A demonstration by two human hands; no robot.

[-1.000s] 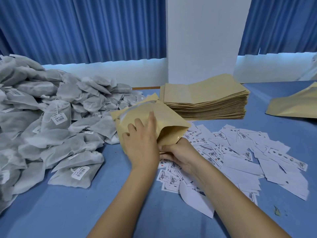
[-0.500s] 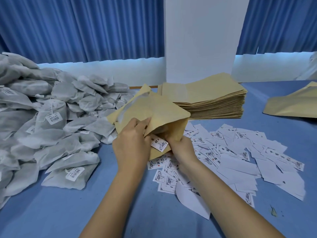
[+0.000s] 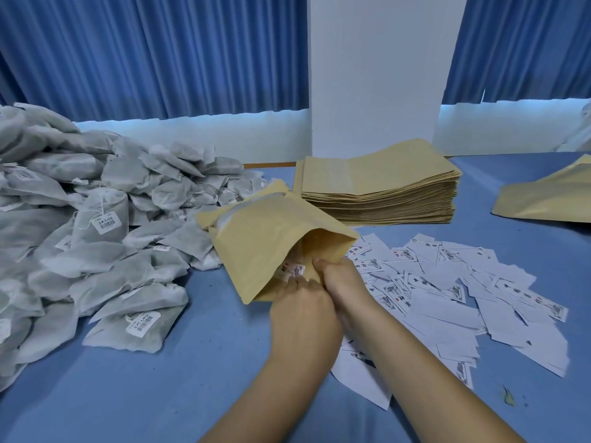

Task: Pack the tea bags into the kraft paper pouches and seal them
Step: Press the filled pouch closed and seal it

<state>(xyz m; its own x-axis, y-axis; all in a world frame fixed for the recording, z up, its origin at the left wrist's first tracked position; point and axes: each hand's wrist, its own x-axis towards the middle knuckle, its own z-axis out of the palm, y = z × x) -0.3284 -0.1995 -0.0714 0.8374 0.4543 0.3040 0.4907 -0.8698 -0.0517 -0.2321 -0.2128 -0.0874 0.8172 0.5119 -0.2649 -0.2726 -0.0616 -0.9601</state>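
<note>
Both grips are bare hands, meeting at bench centre on one kraft pouch (image 3: 275,238). Pouch is lifted, tilted, open mouth facing the person, bottom end pointing away-left toward the tea bags (image 3: 96,251). Clear window strip shows near its far end.

Left grip (image 3: 303,305): fingers curled at the lower lip of the pouch mouth, pinching a printed slip (image 3: 293,270) that sits partly inside the mouth. Right grip (image 3: 347,282): closed on the pouch, fingers hooked over the mouth's edge on the right side w/ tips inside the opening. The two grips touch each other.

Tea bags: big grey heap on the left of the bench (image 3: 160,388), several w/ barcode tags on strings; none in either grip, can't tell if any is inside the pouch.

Pouch stack (image 3: 377,193) lies flat behind the held pouch, just apart from it. Loose slips (image 3: 463,298) scattered on the right, some under the right forearm. Another pouch (image 3: 550,196) at far right edge. Blue curtains (image 3: 144,52) & white pillar (image 3: 374,75) behind
</note>
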